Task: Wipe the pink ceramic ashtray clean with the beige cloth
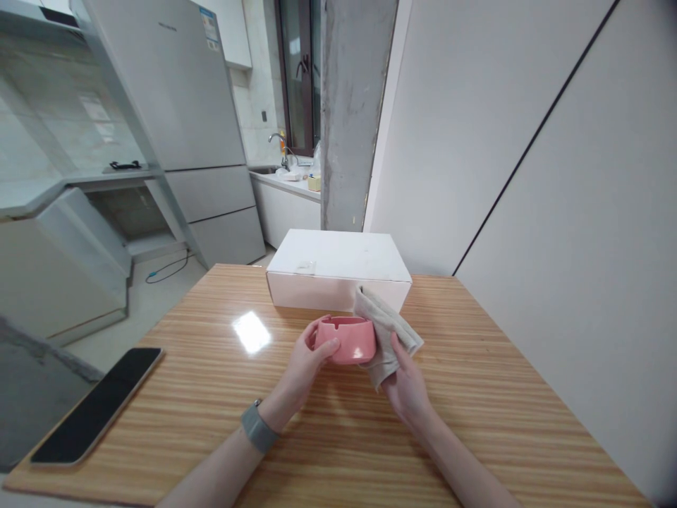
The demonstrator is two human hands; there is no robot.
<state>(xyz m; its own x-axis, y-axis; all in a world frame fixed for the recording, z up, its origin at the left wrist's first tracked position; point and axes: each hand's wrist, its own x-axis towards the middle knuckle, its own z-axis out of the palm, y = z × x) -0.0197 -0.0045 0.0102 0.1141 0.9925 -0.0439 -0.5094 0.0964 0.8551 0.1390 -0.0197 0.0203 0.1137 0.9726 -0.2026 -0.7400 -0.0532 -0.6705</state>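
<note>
A glossy pink ashtray (353, 341) with a notch in its rim is held above the middle of the table. My left hand (302, 360) grips its left side, thumb across the front and fingers behind. In my right hand (406, 384) is a folded light grey cloth (381, 331), pinched under the thumb; most of those fingers are hidden beneath it. The cloth lies against the right side of the ashtray. A grey-banded watch (259, 427) is on my left wrist.
Behind my hands a closed white box (338, 257) stands on the wood-grain table (476, 395). A dark-screened phone or tablet (100, 406) lies at the table's left edge. A white wall panel (529, 176) borders the right side; a fridge (174, 106) stands farther back.
</note>
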